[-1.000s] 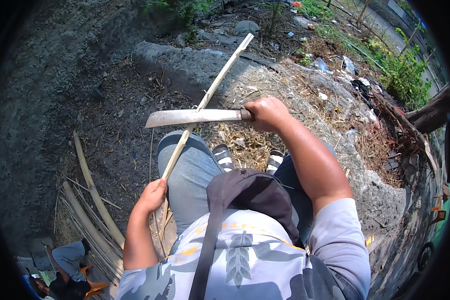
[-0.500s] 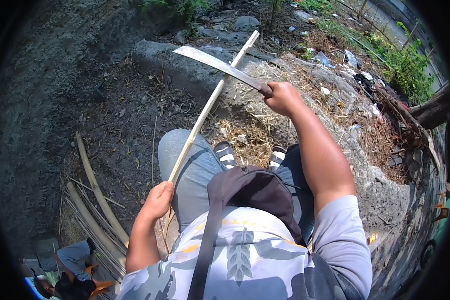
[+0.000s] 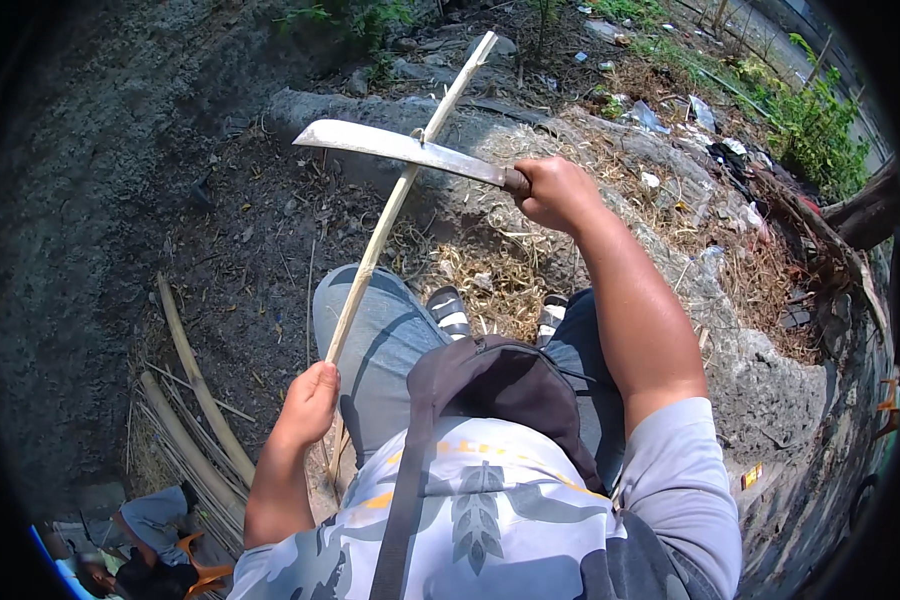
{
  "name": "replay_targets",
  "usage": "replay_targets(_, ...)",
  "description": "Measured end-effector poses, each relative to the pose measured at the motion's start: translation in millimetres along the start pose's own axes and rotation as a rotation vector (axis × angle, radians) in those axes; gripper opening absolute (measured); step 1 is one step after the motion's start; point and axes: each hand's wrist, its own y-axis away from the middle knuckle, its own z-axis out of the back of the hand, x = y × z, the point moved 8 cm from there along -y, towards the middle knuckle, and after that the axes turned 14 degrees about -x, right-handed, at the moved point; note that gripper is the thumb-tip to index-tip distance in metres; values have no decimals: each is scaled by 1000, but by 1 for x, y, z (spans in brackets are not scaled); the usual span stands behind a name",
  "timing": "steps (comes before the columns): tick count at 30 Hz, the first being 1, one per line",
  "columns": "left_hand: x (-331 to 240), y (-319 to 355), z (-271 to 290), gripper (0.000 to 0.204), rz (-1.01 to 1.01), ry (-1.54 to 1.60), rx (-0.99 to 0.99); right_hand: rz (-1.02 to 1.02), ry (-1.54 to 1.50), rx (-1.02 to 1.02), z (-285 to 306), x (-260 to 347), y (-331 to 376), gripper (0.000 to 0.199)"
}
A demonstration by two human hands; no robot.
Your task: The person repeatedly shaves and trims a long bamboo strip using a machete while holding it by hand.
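My left hand (image 3: 311,402) is closed round the near end of a long pale bamboo strip (image 3: 375,247), which slants away over my left knee. A machete (image 3: 400,147) with a broad, slightly curved blade lies across the strip's far part. My right hand (image 3: 553,193) grips its brown handle (image 3: 515,182), off to the right of the strip. A thin curl of shaving (image 3: 421,136) stands up where the blade meets the bamboo. The strip's far tip (image 3: 487,42) looks ragged.
Bamboo poles and thin strips (image 3: 195,440) lie on the ground at left. Dry shavings (image 3: 495,270) cover the ground by my sandals (image 3: 448,310). A rock ledge (image 3: 740,380) runs along the right. A seated person (image 3: 155,530) is at the lower left. Litter (image 3: 650,118) lies upper right.
The machete has shifted left and slightly downward in the view, and its blade now crosses the strip with a shaving curling up. The strip's far end has swung a little left and up.
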Motion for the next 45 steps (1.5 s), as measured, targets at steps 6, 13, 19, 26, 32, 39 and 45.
replay_targets(6, -9, -2, -21, 41, 29, 68, 54, 453, -90, -17, -17, 58, 17, 16)
replay_targets(13, -4, 19, 33, 40, -44, -118, 51, -269, -137, -50, -19, -62, -6, 24)
replay_targets(19, 4, 16, 24, 39, 19, -22, 12, -10, -116, -15, -15, -6, 3, 20)
replay_targets(26, 2, 3, 3, 38, -23, 44, 69, 452, -42, -128, -24, 52, 13, 13)
replay_targets(32, 17, 15, 20, 37, 40, -37, 100, -354, -295, 16, -48, -95, -1, 27)
replay_targets(39, 18, 17, 6, 34, 163, 102, 83, 48, -145, -71, -15, -6, 7, 21)
replay_targets(45, 8, 23, 4, 35, 238, 209, 197, 586, 42, -252, 7, 63, 23, 22)
